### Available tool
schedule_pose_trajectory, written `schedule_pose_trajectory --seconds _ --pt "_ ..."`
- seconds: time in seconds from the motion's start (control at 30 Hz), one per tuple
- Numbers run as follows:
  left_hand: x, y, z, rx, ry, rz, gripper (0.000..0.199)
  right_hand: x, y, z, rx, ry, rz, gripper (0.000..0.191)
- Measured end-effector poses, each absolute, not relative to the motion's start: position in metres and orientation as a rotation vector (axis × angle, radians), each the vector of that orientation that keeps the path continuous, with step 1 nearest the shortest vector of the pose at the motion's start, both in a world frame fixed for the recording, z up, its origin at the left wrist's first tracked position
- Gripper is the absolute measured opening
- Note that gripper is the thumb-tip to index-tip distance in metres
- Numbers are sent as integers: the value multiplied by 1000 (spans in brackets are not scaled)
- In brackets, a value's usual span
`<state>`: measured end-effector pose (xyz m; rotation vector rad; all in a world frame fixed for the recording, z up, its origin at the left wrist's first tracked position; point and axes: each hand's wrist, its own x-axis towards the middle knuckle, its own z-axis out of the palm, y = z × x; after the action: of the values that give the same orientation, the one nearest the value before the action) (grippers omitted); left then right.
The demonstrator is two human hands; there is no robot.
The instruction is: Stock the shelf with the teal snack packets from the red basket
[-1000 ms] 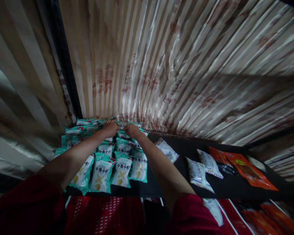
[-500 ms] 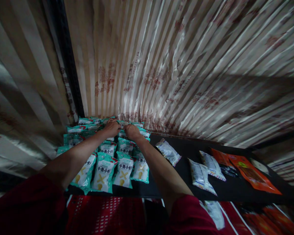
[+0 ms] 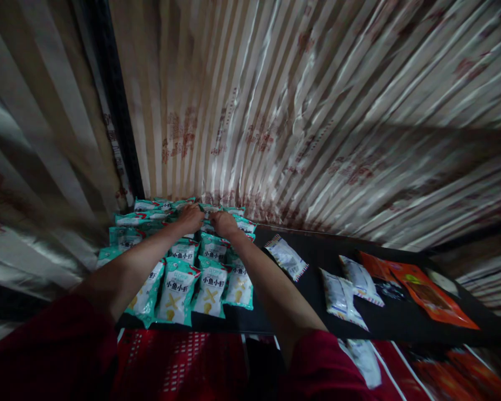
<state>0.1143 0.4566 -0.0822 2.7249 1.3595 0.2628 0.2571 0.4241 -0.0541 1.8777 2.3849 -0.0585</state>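
Rows of teal-and-white snack bags stand upright on a black shelf. My left hand reaches over the front rows to the back, its fingers curled at the left edge of a teal snack bag. At the same bag's right side, my right hand is closed, knuckles toward me. The bag is partly hidden by both hands, and the fingertips are hard to see in the dim light. My forearms pass above several front bags.
White packets lie loose to the right, with orange packages farther right. Striped, printed sheeting hangs behind the shelf. A dark upright post stands at the left. Below the shelf's front edge is a red perforated crate.
Both hands stay at the back row by the same bag, with only a very slight shift. The bags and packets look unmoved.
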Motion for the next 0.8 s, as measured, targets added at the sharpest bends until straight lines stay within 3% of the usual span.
schedule_pose_trajectory --seconds 0.13,0.4,0.8 --pt "114 454 -84 2731 1372 272 11 268 411 -43 1873 2521 -115 29" --pt "112 450 -83 2757 1377 292 12 291 378 -25 1534 2674 -686 19" --pt "103 417 -62 2729 1131 455 25 280 364 -36 1774 2495 -332 24"
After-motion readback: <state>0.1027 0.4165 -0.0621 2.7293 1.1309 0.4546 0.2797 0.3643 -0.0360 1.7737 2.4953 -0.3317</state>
